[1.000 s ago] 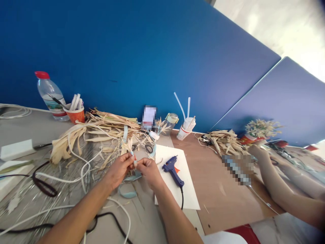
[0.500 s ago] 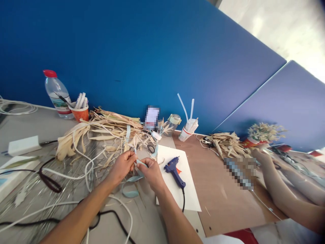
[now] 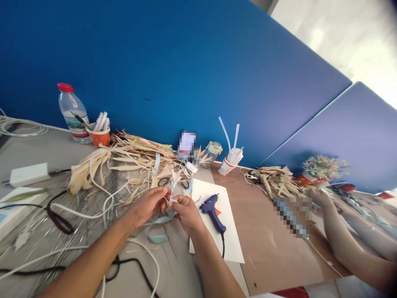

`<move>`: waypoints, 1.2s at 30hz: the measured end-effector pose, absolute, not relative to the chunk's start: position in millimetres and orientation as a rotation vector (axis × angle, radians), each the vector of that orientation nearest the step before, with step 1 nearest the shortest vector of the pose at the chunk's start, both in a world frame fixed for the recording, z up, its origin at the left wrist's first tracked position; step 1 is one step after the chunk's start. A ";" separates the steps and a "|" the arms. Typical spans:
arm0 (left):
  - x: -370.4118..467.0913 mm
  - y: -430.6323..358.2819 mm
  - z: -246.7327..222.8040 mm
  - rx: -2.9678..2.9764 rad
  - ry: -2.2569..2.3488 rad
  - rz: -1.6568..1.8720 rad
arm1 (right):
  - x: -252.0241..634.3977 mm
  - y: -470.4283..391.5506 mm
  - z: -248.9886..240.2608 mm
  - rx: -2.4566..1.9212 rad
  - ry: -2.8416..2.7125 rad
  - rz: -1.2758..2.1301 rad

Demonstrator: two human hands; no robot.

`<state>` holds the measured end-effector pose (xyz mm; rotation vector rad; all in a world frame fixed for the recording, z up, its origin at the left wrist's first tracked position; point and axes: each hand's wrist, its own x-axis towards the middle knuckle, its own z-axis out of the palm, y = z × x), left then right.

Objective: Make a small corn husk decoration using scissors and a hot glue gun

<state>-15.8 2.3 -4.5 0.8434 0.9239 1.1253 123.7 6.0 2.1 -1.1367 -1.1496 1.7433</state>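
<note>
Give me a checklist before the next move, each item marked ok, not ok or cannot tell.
1. Left hand at the husk piece, right hand at the pale blue strip: ok.
2. Glue gun resting on the white sheet, apart from both hands: ok.
3. White cable clear of the left forearm: not ok, it passes underneath.
4. Scissors pointing away: cannot tell, only dark handles show clearly.
5. Grip firmness: cannot tell.

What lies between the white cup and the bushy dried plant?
In the head view, a heap of dried husks lies between them, with a thin pale cable nearer the white cup.
</note>
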 end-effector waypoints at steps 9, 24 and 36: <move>-15.2 2.1 -6.4 0.772 0.832 1.059 | 128.5 8.9 1.9 -1.080 -1.013 1.972; -21.7 6.4 -9.0 1.083 1.178 1.092 | 143.9 18.8 -2.1 -1.206 -1.287 1.611; -22.4 10.9 -10.3 1.051 1.187 1.162 | 166.3 22.8 14.0 -1.402 -1.370 1.028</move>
